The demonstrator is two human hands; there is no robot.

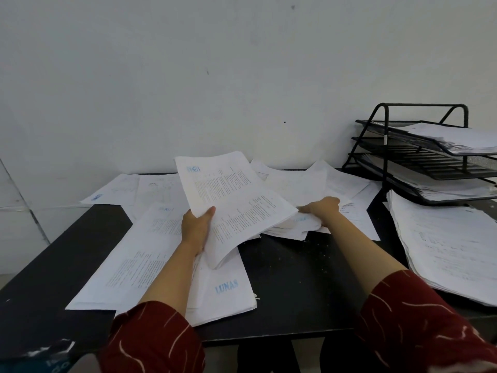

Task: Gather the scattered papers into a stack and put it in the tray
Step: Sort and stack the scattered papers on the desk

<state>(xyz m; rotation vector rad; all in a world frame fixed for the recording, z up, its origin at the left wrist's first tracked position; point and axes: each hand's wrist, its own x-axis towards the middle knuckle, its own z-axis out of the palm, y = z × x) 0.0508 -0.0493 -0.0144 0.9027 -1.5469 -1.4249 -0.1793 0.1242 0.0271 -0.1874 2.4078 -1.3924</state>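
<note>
Black table (295, 286), surface loaded with paper.
Lying directly on it: loose printed sheets (115, 190) along the far left edge; a thick bundle stamped "LUNAS" (226, 289) at near centre, overlapping a printed sheet (129, 259) to its left; a spread pile (317, 184) at far centre; a tall stack (446, 246) on the right; a black three-tier wire tray (387, 146) at the far right corner. Pale specks dot the bare centre.
</note>
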